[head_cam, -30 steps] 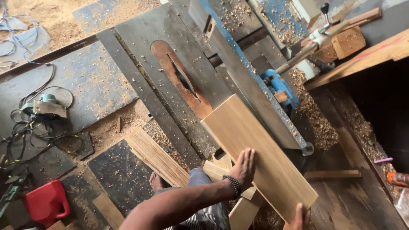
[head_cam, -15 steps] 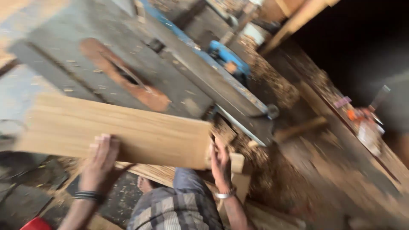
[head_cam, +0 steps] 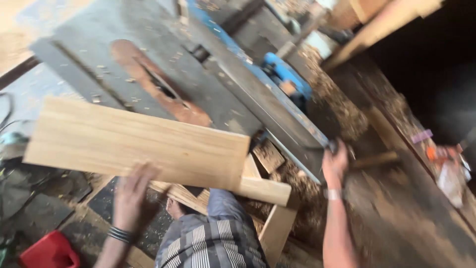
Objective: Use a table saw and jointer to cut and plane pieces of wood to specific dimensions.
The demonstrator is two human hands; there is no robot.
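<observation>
Woodworking shop, grey table saw (head_cam: 163, 89) with slotted blade insert, sawdust heaps (head_cam: 342, 104) beside it, timber offcuts (head_cam: 270, 191) below it

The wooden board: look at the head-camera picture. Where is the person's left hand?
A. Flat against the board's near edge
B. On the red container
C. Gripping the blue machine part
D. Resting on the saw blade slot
A: the left hand lies spread at the near edge of the wooden board, while the right hand reaches to the end of the table's rail.

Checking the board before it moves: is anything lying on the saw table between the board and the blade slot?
Nothing solid shows. Between the board and the blade slot the saw table carries only scattered sawdust.
</observation>
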